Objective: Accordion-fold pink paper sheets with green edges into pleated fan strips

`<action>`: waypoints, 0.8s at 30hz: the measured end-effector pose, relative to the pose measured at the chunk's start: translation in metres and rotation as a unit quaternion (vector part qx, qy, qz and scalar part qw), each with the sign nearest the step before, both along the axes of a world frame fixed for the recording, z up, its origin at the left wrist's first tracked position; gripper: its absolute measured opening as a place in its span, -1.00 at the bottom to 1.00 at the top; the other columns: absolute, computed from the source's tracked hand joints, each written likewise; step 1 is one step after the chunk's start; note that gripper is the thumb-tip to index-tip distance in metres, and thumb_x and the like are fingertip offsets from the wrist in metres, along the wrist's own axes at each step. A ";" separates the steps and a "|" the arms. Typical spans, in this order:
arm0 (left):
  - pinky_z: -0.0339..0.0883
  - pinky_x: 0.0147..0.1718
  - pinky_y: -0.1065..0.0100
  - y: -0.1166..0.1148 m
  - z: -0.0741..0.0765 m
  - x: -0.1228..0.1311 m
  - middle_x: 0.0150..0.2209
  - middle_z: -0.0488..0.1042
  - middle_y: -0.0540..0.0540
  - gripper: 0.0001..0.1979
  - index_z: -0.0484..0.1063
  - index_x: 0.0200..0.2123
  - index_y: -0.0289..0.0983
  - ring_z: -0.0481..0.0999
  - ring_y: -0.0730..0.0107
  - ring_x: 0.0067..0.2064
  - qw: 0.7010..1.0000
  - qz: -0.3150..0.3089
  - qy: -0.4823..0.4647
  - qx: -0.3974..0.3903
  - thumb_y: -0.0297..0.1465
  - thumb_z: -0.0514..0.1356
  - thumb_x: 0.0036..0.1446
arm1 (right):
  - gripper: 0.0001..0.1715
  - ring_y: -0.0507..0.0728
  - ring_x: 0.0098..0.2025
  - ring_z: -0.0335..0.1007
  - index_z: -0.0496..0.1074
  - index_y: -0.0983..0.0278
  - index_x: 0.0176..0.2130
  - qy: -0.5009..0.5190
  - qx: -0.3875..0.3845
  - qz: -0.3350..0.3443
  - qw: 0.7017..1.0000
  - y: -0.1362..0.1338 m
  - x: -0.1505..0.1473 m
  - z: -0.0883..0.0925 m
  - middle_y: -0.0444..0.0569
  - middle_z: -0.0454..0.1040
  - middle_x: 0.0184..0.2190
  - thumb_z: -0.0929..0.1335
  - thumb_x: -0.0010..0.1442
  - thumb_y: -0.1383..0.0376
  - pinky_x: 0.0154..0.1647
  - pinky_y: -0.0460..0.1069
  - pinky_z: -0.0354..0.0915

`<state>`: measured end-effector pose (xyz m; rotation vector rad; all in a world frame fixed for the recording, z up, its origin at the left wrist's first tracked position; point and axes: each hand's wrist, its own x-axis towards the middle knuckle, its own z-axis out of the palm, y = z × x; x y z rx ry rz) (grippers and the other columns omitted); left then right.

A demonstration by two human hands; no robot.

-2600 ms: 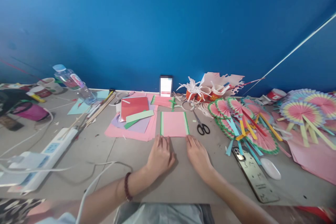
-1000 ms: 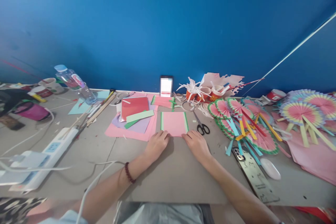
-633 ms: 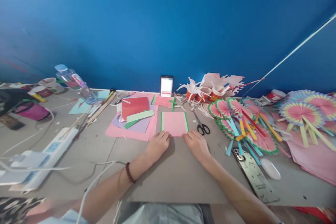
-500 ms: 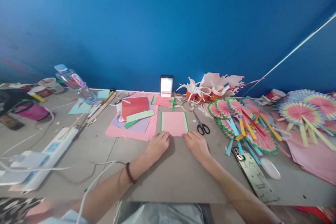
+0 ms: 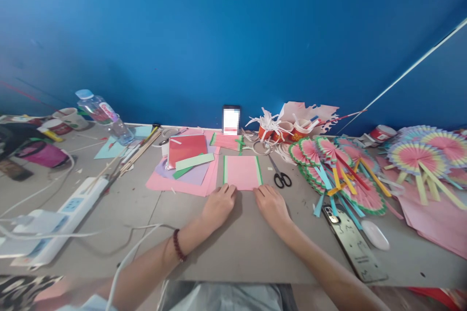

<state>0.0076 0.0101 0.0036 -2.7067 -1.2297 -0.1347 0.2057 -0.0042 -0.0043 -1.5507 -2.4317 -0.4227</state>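
Resting the left hand (image 5: pixel 219 204) and the right hand (image 5: pixel 272 204) palm-down at the near edge of the pink sheet (image 5: pixel 242 172), fingertips touching its two near corners, fingers flat, clasping nothing. Lying flat on the grey table (image 5: pixel 204 252), between a pile of coloured paper (image 5: pixel 182 177) and black scissors (image 5: pixel 282 178).

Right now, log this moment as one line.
left hand: fingers on near-left corner of pink sheet | right hand: fingers on near-right corner | sheet: flat on table | scissors: beside sheet, untouched
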 end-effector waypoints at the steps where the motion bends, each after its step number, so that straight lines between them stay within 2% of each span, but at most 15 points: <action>1: 0.30 -0.28 0.30 -0.004 0.000 0.001 -0.18 0.37 -0.18 -0.79 0.39 -0.17 -0.37 0.33 0.27 -0.16 1.000 0.005 -0.007 -0.005 -0.57 0.06 0.12 | -0.78 0.11 -0.24 0.32 0.43 0.31 -0.19 0.001 -0.006 -0.014 1.000 -0.003 -0.002 0.001 -0.03 0.44 -0.35 0.31 0.14 0.48 -0.18 -0.02 0.21; 5: 0.25 -0.07 0.19 -0.019 0.000 0.006 -0.04 0.32 -0.28 -0.59 0.28 0.04 -0.46 0.29 0.17 -0.04 0.999 0.018 -0.030 -0.010 -0.46 0.08 0.09 | -0.62 0.14 -0.15 0.35 0.38 0.30 -0.02 -0.008 -0.009 -0.039 0.999 -0.016 -0.012 0.005 0.05 0.45 -0.22 0.30 0.14 0.45 -0.11 0.01 0.25; 9: 0.18 0.02 0.11 -0.030 0.001 0.012 0.02 0.29 -0.32 -0.50 0.22 0.10 -0.47 0.23 0.06 0.06 0.998 0.042 -0.033 -0.018 -0.40 0.05 0.08 | -0.58 0.18 -0.06 0.35 0.37 0.34 0.02 -0.021 0.004 -0.036 0.999 -0.022 -0.016 0.001 0.12 0.45 -0.14 0.29 0.13 0.43 -0.01 0.05 0.25; 17: 0.18 0.02 0.08 -0.036 -0.007 0.016 0.02 0.30 -0.34 -0.52 0.27 0.06 -0.48 0.28 0.02 0.05 0.997 0.071 -0.035 0.015 -0.45 0.03 0.03 | -0.59 0.23 -0.03 0.36 0.41 0.40 -0.02 -0.038 0.028 -0.023 0.999 -0.023 -0.016 -0.006 0.16 0.48 -0.10 0.28 0.11 0.44 0.02 0.10 0.25; 24: 0.17 -0.01 0.06 -0.033 -0.009 0.017 -0.02 0.34 -0.38 -0.48 0.24 0.09 -0.52 0.30 -0.01 0.04 0.997 0.040 -0.045 0.051 -0.43 0.04 0.04 | -0.59 0.24 -0.02 0.35 0.41 0.40 -0.01 -0.004 0.007 -0.027 1.000 -0.023 -0.016 -0.004 0.17 0.47 -0.08 0.30 0.11 0.42 0.05 0.10 0.22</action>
